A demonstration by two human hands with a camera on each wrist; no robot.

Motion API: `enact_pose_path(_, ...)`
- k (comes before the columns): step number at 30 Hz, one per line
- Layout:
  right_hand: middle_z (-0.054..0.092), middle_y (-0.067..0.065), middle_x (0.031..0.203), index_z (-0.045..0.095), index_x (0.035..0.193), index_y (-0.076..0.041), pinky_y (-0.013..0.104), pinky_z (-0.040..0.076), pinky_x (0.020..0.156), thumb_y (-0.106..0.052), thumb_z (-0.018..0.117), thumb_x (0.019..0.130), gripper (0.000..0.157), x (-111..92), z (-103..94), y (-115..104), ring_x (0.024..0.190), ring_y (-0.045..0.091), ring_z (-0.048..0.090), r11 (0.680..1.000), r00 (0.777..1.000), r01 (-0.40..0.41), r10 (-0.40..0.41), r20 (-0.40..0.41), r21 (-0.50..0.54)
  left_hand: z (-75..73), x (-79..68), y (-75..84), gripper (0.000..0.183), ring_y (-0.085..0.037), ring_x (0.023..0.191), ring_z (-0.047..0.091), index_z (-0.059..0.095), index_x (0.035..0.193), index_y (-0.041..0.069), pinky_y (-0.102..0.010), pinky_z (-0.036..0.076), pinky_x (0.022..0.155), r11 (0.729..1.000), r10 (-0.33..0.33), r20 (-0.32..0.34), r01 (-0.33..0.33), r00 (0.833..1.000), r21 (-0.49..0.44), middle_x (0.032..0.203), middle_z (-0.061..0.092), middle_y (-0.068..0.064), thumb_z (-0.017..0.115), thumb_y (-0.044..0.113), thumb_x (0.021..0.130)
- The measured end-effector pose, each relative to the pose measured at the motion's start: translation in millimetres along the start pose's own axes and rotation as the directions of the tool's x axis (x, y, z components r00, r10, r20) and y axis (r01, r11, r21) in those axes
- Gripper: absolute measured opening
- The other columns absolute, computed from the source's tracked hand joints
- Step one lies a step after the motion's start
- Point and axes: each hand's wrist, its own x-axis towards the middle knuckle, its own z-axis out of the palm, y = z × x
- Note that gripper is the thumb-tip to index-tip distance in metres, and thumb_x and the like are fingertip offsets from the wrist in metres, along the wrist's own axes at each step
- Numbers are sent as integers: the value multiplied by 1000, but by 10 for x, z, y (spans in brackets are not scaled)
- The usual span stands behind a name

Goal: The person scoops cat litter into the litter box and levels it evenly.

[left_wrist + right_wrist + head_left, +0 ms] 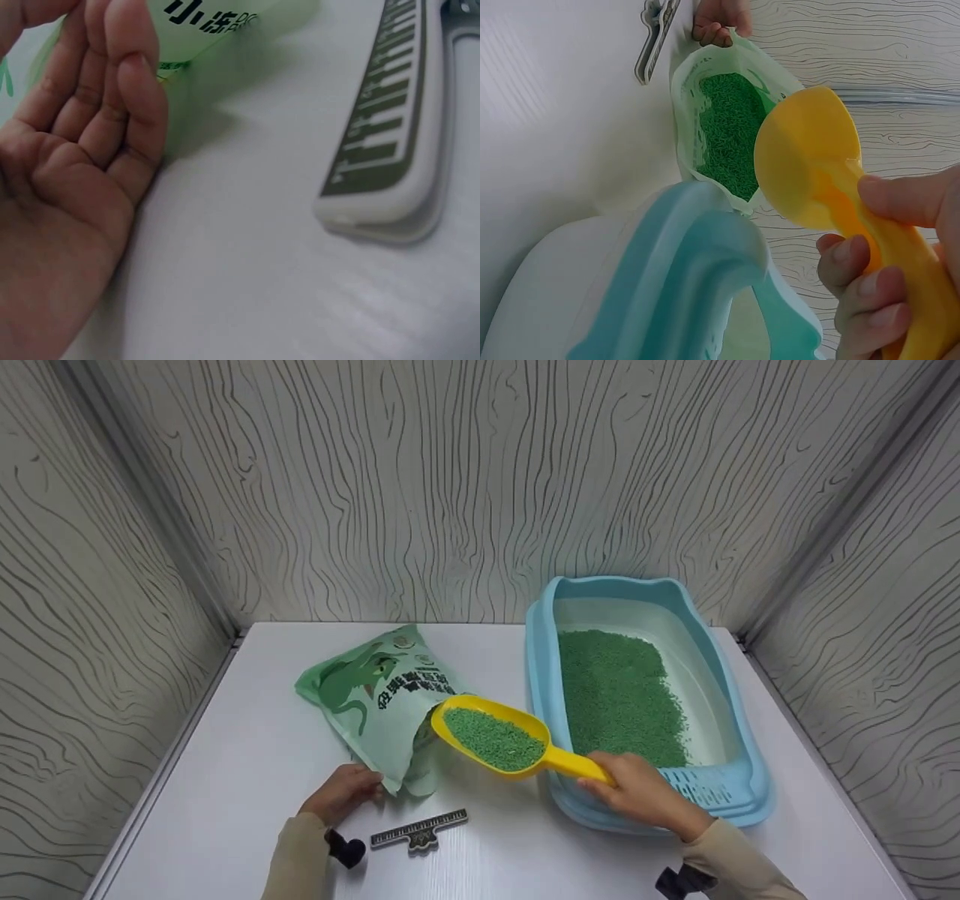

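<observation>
We see the right hand (645, 795) wrapped around the handle of the yellow scoop (499, 735), fingers curled tight under it, thumb on top. Scoop bowl is full of green litter pellets (493, 739) and sits just outside the mouth of the green bag (382, 697), between the bag and the blue litter tray (739, 802). Left hand (341, 793) is at the bag's open edge, holding it up off the white table (225, 780); fingers only lightly bent, the film against the fingertips (139, 75). From the right wrist view we see more pellets inside the open bag. Tray already holds a bed of pellets on its left side. A grey ruler-like clip (418, 831) lies on the table just beside the left hand.
</observation>
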Motion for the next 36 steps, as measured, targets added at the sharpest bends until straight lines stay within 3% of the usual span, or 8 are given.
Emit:
enact_pose_path(10,51,-8,62,61,93,-12,16,32,50,-34,55,90,23,-48,-92,22,52,-3,34,1000,1000,-3,3,6,-2,-16,-4,15,16,-7,70,58,62,75,16,-23,49,73,1000,-6,6,6,1000,-3,70,62,9,54,13,89)
enact_pose_path(19,52,-6,62,62,100,-10,17,34,48,-36,55,90,28,-84,-227,53,51,-3,39,997,997,-76,76,-3,12,103,-145,244,14,-8,73,59,63,77,15,-25,49,76,1000,-28,15,28,999,-10,72,62,8,54,11,88)
enact_pose_path(30,53,-6,63,62,102,-9,17,35,48,-34,56,90,29,-140,-301,124,50,-2,38,992,991,-124,125,-43,6,9,-18,63,15,-7,75,59,65,78,15,-24,50,77,999,-39,-9,39,999,3,74,63,9,54,13,89)
enact_pose_path(36,53,-5,63,61,99,-9,18,35,47,-34,56,90,27,-164,-374,141,49,-1,38,988,986,-153,152,-64,-3,-22,2,9,11,-6,75,60,66,81,15,-23,50,77,1000,-14,3,14,1000,7,75,64,10,57,17,87)
